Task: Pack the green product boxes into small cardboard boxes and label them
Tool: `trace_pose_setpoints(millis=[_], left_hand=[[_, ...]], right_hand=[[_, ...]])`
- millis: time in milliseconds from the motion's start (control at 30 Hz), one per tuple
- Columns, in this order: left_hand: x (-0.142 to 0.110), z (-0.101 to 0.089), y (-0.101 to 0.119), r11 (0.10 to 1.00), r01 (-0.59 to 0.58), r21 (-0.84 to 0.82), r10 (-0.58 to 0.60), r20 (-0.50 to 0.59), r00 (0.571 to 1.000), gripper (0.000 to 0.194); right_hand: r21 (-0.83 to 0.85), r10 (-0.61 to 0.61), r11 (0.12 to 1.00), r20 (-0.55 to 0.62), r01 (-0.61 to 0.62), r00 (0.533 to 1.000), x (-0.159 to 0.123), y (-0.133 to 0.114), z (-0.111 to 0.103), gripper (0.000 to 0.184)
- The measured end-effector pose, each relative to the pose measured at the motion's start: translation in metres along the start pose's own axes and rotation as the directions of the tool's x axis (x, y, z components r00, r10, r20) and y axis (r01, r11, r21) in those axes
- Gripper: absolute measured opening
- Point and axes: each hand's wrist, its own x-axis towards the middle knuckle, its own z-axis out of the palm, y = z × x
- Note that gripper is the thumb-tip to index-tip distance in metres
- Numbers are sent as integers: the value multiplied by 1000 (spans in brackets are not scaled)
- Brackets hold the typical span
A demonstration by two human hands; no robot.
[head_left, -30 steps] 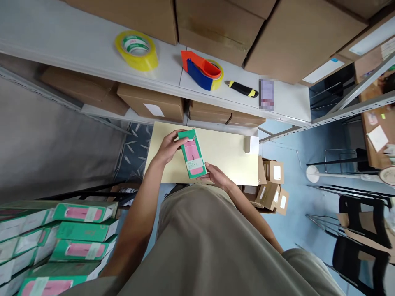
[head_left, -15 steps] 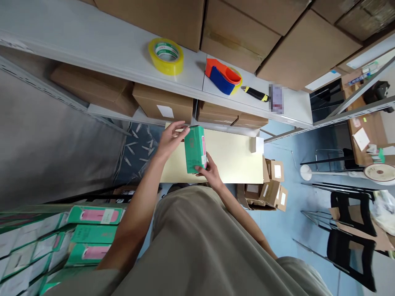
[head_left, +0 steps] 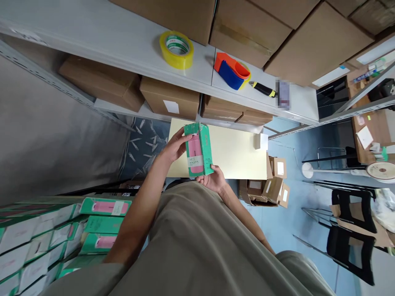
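left grip (head_left: 176, 146): i clasp the box (head_left: 195, 158) at its upper left
right grip (head_left: 213, 178): i clasp its lower right
tape (head_left: 184, 62): upper middle of frame

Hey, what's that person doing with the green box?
A person is holding up a green box with a pink picture in both hands, over a pale yellow surface. The left hand grips its upper side, and the right hand holds its lower corner. More green boxes are stacked on the left. On the shelf ahead are a tape roll, a tape dispenser and a knife.
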Motion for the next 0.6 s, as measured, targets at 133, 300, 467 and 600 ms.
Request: trace_pose_setpoints(millis=[133,300,467,600], left_hand=[[6,-10,14,981,16,194,-5,-60,998,70],[18,-19,17,924,-36,380,102,-157,982,84],[25,-11,7,880,-71,469,181,-194,964,83],[21,4,6,833,-90,545,243,-214,946,75]], right_hand=[[-179,-179,971,-85,162,980,0,-3,4,53],[-535,-496,777,-198,331,845,-1,-2,11,94],[-818,-626,528,-192,229,756,5,2,27,118],[-922,-688,379,-227,74,689,17,0,39,124]])
